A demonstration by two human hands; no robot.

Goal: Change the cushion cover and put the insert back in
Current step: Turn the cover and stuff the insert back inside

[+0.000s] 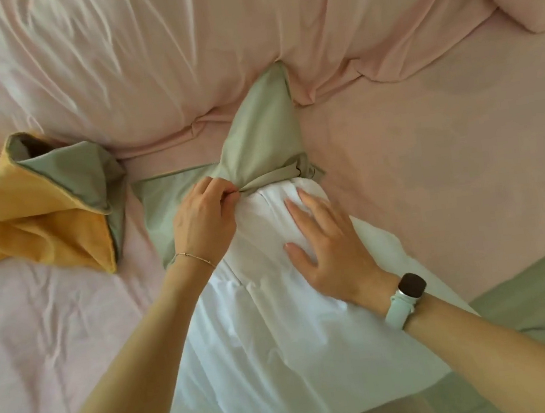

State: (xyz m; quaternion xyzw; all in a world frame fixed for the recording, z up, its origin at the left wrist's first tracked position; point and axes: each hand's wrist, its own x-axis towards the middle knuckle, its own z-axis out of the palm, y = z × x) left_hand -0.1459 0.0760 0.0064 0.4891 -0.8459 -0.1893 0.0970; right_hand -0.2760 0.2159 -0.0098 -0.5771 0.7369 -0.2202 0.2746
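The soft white cushion insert (279, 325) lies on the bed with pink sheets (429, 152), and only its far end is inside the sage green fabric cover (260, 135), so most of the stuffing work is left. The left hand (202, 221) pinches the edge of the cover opening, and the right hand (329, 247) presses flat with straight fingers on the insert. The yellow and green old cover (41, 204) lies aside on the left, so I judge the removal is done.

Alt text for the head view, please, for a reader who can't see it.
A left hand pinches the opening edge of a sage-green fabric cushion cover while the right hand presses flat on a white cushion insert partly inside it, on a pink-sheeted bed. A yellow-and-grey cushion cover lies crumpled nearby.
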